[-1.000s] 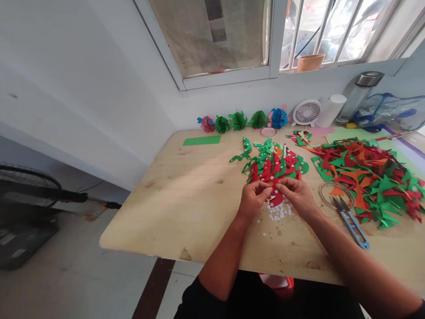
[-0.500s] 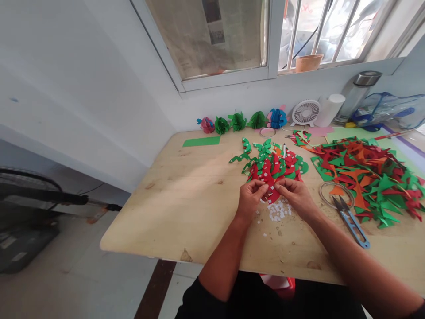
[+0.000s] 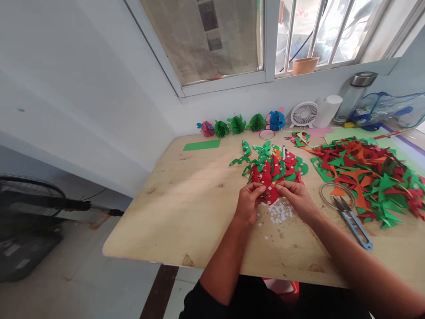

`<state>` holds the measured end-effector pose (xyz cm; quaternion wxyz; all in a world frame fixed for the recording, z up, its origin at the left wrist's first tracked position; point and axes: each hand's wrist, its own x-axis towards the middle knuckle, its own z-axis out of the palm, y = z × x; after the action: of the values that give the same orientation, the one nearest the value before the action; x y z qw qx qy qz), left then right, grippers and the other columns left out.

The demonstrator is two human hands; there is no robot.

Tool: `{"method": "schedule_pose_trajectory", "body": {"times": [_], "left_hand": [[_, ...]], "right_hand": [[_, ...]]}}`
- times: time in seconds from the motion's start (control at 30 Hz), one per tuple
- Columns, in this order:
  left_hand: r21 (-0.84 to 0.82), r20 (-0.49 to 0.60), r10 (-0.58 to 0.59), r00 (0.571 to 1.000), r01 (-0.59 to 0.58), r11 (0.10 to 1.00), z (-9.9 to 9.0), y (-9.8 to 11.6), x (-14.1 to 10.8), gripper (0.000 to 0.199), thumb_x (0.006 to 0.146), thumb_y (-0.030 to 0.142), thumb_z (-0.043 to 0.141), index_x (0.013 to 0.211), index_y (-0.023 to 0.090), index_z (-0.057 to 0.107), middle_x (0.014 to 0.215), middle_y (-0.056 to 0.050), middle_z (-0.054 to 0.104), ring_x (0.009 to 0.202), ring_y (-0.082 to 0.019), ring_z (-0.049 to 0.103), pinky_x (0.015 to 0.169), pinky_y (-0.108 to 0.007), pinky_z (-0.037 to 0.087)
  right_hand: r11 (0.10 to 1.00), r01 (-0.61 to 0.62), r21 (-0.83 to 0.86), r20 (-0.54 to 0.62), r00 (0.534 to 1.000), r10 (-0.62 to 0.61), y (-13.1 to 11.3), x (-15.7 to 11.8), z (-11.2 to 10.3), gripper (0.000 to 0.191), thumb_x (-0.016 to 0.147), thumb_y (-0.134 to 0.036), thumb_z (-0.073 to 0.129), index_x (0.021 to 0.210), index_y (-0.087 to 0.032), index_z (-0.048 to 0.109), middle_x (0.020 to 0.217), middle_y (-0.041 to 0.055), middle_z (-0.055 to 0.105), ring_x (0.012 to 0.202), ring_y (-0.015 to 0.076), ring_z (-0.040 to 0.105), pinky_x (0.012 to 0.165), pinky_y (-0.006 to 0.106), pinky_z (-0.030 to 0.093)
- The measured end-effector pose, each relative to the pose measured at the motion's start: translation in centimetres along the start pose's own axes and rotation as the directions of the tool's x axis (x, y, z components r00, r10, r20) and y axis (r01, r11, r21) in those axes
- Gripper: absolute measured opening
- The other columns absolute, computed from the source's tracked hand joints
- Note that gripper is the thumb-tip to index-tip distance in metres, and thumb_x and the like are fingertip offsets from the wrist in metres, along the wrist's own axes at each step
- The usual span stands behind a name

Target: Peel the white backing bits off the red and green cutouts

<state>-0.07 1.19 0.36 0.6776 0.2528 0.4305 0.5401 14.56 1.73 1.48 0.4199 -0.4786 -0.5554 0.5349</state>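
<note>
Between my two hands is a red paper cutout (image 3: 272,196) dotted with small white squares. My left hand (image 3: 249,200) pinches its left edge, thumb against fingers. At its right edge my right hand (image 3: 295,195) has thumb and forefinger pressed together; whether they grip the red paper or a tiny white square is too small to tell. Just beyond my hands lies a heap of red and green paper cutouts (image 3: 289,164), many bearing white squares. Loose white squares (image 3: 280,213) are scattered on the wooden table (image 3: 179,199) below the red cutout.
To the right lie blue-handled thread snips (image 3: 354,226), a tape ring (image 3: 323,195) and a large pile of paper scraps (image 3: 375,177). Folded paper figures (image 3: 237,124), a small white fan (image 3: 304,114) and a glass bottle (image 3: 352,98) stand along the wall. A green strip (image 3: 201,145) lies at the back left.
The camera view has shifted slightly. My hands stay at the red cutout, with the fingers of my left hand a little more curled around its edge.
</note>
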Motion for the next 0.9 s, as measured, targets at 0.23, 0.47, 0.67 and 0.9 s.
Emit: {"method": "schedule_pose_trajectory", "body": {"times": [0.23,0.47,0.67,0.9], "left_hand": [[-0.127,0.061,-0.096,0.993,0.103,0.987,-0.23,-0.10,0.19,0.024,0.053,0.024,0.076,0.065,0.013,0.059,0.058,-0.001,0.062,0.051,-0.009,0.055,0.053,-0.022,0.042],[-0.187,0.045,-0.097,0.994,0.103,0.977,-0.37,-0.25,0.33,0.021,0.055,0.021,0.075,0.066,0.013,0.059,0.057,0.001,0.060,0.052,-0.008,0.053,0.053,-0.021,0.040],[-0.230,0.083,-0.117,0.990,0.133,0.964,-0.44,-0.37,0.43,0.017,0.056,0.018,0.073,0.065,0.013,0.059,0.057,0.002,0.058,0.055,-0.007,0.052,0.058,-0.021,0.042],[-0.257,0.062,-0.117,0.991,0.129,0.958,-0.41,-0.38,0.44,0.017,0.053,0.016,0.074,0.062,0.013,0.060,0.056,0.002,0.058,0.052,-0.007,0.051,0.055,-0.021,0.041]], "right_hand": [[0.998,-0.005,0.067,0.034,0.999,0.003,0.83,0.27,-0.18,0.033,0.073,-0.048,0.060,0.062,-0.017,0.059,0.055,-0.0019,0.050,0.051,0.0100,0.041,0.050,0.023,0.032],[0.993,0.110,0.047,-0.008,0.994,-0.110,0.36,0.18,0.02,0.022,0.073,-0.035,0.063,0.089,-0.019,0.065,0.070,0.0009,0.060,0.065,0.0139,0.053,0.059,0.025,0.042],[0.957,0.275,-0.094,0.088,0.960,-0.267,0.54,-0.07,0.03,0.028,0.079,-0.025,0.055,0.106,-0.022,0.062,0.081,0.0028,0.062,0.075,0.0168,0.058,0.068,0.029,0.046],[0.946,0.284,-0.156,0.082,0.958,-0.274,0.14,-0.45,-0.02,0.028,0.083,-0.032,0.051,0.108,-0.021,0.060,0.085,0.0043,0.064,0.077,0.0173,0.059,0.067,0.028,0.047]]}}
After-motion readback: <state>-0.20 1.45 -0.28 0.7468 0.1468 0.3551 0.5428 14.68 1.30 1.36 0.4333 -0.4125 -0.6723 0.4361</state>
